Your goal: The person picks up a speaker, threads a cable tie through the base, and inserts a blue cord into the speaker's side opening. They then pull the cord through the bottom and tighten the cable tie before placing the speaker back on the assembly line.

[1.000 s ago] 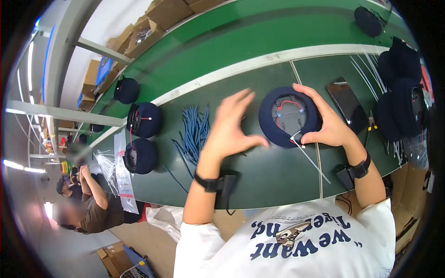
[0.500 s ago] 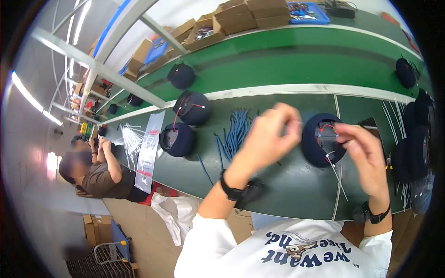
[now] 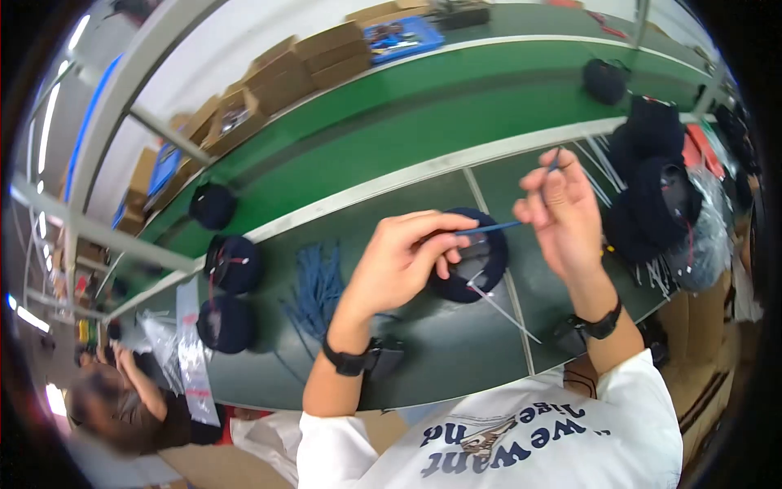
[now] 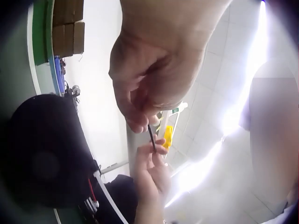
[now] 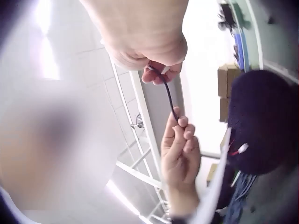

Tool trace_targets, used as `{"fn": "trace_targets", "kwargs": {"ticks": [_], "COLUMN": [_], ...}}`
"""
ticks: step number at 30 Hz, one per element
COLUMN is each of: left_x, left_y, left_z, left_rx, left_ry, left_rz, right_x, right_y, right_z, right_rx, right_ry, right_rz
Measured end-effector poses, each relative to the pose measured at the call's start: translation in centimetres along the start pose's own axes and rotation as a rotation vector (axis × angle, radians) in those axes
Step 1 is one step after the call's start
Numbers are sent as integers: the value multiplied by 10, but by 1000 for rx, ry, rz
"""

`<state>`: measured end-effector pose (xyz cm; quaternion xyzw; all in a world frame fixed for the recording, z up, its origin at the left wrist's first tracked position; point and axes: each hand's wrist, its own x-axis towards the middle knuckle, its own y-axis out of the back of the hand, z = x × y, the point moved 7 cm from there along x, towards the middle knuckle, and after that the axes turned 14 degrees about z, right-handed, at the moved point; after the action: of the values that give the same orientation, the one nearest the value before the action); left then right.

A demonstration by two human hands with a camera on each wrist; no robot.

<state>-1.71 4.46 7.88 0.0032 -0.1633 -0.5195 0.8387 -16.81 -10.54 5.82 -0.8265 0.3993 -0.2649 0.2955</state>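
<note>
Left hand [image 3: 403, 259] and right hand [image 3: 564, 213] pinch a blue cord [image 3: 491, 229] in their fingers, likely to control both ends — beyond them, on the table [image 3: 444, 359], lies a round dark pad [image 3: 498, 259], its white tie [image 3: 511, 316] towards five o'clock. The shirt [image 3: 586, 448] reads "we want", upside down.

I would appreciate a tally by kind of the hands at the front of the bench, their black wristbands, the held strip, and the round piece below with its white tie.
Hands: 2 (left hand, right hand)
Black wristbands: 2
Blue strip: 1
Dark round piece: 1
White tie: 1
Total: 7
</note>
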Motion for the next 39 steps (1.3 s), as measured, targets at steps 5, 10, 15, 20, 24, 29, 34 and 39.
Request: {"fn": "trace_targets", "kwargs": {"ticks": [5,10,15,20,24,29,34,39], "left_x": [2,1,1,3,1,-4,13,-17], "left_y": [-4,-4,-3,-4,-1,2,14,-16], "left_z": [-3,-4,-8,-9,-12,-21,-47,-62], "left_rx": [62,123,112,151,119,212,487,449], "left_ry": [-52,40,31,-74,-122,-251,-220,-194], "left_rz": [36,-9,23,66,106,147,-168,-190], "right_x": [-18,-27,-24,-24,-25,-24,-12,-31], "right_y": [-26,-34,-27,-12,-15,-21,-10,-2], "right_z": [-4,13,22,32,32,21,9,-15], "right_rx": [-851,-957,-894,-802,-830,-864,-879,-1043], "right_ry": [445,472,442,153,186,297,261,143], "right_rz": [-235,-333,-295,-180,-174,-175,-118,-237]}}
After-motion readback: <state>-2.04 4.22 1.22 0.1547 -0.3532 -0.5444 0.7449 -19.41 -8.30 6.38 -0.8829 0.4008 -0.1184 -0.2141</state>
